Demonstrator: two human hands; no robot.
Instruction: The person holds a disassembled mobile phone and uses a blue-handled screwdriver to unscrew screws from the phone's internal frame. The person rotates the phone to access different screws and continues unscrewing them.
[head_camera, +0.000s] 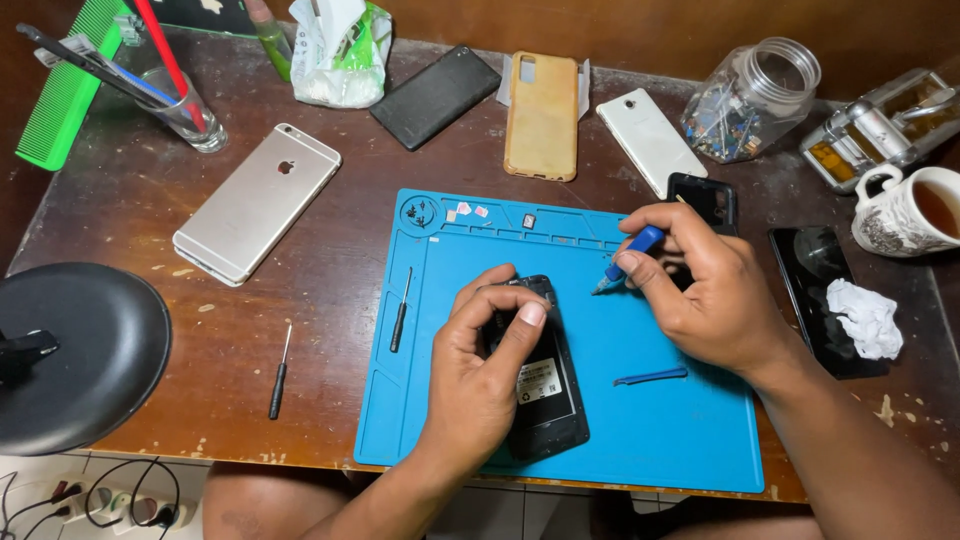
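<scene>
An opened black phone (546, 388) lies on the blue repair mat (660, 430), its battery showing. My left hand (483, 365) grips the phone's upper part, thumb and fingers wrapped around its sides. My right hand (705, 290) holds a small blue-handled tool (628, 256) pointing down-left, its tip just right of the phone's top edge. A blue plastic pry tool (650, 377) rests on the mat right of the phone. A thin black screwdriver (400, 312) lies on the mat's left side.
On the wooden table sit a silver phone (257, 202), a black phone (436, 96), a tan case (542, 114), a white phone (651, 140), a glass jar (752, 98), a mug (905, 212), a dark phone with crumpled tissue (866, 316), another screwdriver (279, 376) and a black lamp shade (85, 355).
</scene>
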